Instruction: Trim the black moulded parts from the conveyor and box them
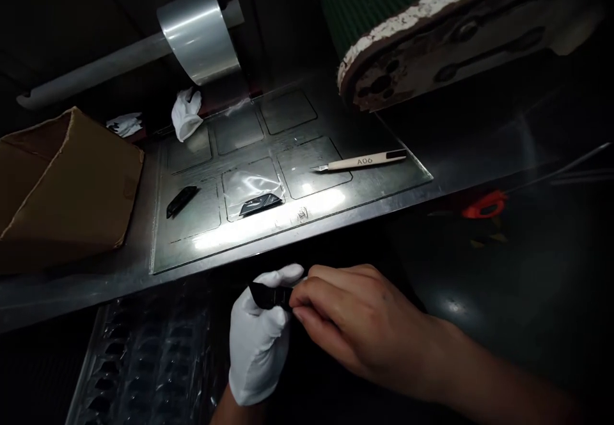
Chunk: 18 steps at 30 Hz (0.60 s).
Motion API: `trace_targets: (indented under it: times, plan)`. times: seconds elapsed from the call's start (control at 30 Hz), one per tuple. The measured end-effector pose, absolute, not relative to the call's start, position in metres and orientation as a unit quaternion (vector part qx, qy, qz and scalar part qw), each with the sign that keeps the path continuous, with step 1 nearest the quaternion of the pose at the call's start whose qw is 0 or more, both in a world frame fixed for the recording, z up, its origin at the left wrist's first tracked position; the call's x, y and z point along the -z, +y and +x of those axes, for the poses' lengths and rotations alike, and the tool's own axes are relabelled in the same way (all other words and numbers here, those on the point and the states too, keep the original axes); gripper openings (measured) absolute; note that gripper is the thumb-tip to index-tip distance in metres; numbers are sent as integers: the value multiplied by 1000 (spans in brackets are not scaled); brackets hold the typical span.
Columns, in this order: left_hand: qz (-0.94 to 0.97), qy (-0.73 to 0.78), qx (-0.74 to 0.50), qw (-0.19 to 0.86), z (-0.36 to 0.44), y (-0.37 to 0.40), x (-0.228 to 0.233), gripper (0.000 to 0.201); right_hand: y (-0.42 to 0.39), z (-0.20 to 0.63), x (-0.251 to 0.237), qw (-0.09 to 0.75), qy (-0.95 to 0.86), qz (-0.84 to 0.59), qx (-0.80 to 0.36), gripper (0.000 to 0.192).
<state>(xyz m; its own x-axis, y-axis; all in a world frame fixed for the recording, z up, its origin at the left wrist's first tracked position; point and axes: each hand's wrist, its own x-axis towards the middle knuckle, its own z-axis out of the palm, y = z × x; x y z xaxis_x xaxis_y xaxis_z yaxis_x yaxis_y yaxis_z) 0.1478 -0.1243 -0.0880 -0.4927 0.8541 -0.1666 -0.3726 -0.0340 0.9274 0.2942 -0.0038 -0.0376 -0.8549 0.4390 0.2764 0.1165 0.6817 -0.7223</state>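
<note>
Before the near edge of the counter (140, 242), the left hand (261, 345) grips the black part (263, 296) while the right hand (355, 310) has its fingers closed on one end, so the step seems fine handwork there, and the next move probably needs a steady left hold.

Reference point: the glass sheet (378, 140). In front of the sheet, the gloved left hand (261, 342) holds a black part (263, 296); the bare right hand (364, 316) has its fingertips drawn together at that part's right end, exact grip hidden. On the sheet: a craft knife (367, 160) marked A06 toward the right, a second black part (181, 201) at the left, a third black part (260, 205) with clear film (252, 184) beside it. Left of the sheet: a cardboard box (100, 188). Behind the sheet: a silvery roll (199, 34). Right of the sheet: an orange handle (482, 205).
</note>
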Motion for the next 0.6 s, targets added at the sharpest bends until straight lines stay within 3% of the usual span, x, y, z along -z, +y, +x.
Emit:
trace_targets:
  times: [0.17,0.3,0.43,0.6]
  plan:
    - [270,589,-631,427,133,-116,61,38,13,276,23,205,-899,-124,-367,8]
    - [350,678,-575,294,107,-107,36,38,63,248,0,211,-936,-131,-250,10]
    - [489,719,-478,122,67,-88,36,36,117,201,-16,92,-985,-141,-35,10]
    - [580,698,-418,46,44,-67,54,35,143,155,-16,-39,-996,-60,48,6]
